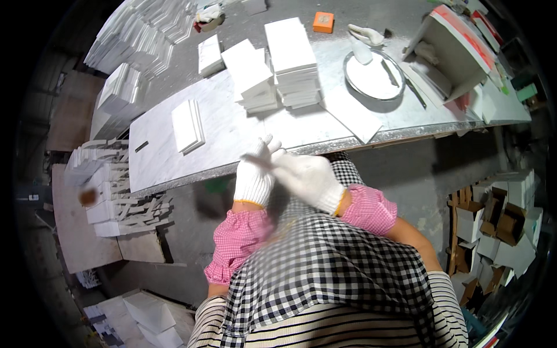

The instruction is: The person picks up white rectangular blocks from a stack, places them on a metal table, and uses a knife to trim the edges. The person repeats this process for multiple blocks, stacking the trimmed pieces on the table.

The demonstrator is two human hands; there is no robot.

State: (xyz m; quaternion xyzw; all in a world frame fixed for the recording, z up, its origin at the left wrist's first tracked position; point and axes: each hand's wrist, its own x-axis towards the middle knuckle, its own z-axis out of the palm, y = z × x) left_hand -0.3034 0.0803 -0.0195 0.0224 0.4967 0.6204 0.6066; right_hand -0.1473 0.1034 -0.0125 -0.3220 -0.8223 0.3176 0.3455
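Observation:
Both my hands wear white knit gloves and meet just in front of the table's near edge. My left hand point(254, 177) points up, with its fingers stretched out and slightly apart. From the right, my right hand point(310, 178) reaches across to it, its fingers smeared by motion. A blurred grey-brown streak point(258, 162) lies where the hands meet; whether it is a thin tool or a shadow I cannot tell. Beyond them on the marble-like slab point(217, 110) stand a tall stack of white tiles point(299, 64) and an uneven stack point(249, 75). A few tiles point(187, 126) lie to the left.
A round metal tray point(374, 93) of white material holds a tool, with an open box point(449, 58) to its right. An orange block point(323, 22) sits at the back. Tile racks point(110, 191) stand at left; cardboard boxes point(499, 226) pile up at lower right.

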